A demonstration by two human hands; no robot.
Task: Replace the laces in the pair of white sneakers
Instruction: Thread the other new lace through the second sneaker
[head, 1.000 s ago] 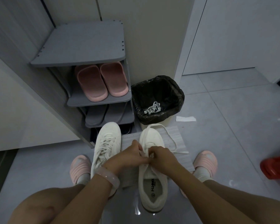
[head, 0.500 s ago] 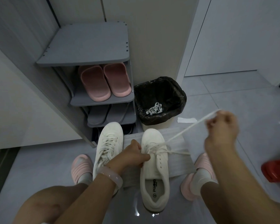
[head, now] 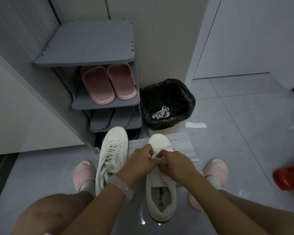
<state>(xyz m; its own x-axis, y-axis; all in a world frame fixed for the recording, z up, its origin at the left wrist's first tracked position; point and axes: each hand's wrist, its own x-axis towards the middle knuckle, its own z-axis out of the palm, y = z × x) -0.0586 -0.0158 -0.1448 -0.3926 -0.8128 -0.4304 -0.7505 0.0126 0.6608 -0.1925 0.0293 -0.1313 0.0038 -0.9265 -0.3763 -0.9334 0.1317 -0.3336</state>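
I see right sneaker (head: 160, 190) on floor between my feet, long axis running away from me, toe toward bin (head: 166, 106), heel nearest; left sneaker (head: 113, 156) parallel just beside it, laced; both hands meet over right sneaker's eyelets, left hand (head: 140, 161) and right hand (head: 174, 162) pinching white lace (head: 155, 156); lace path under fingers hidden; half second ago right hand was up at right, pulling lace taut; now back at shoe.

Two sneakers (head: 160, 184) side by side — bin (head: 166, 100) behind, rack (head: 85, 48) left.
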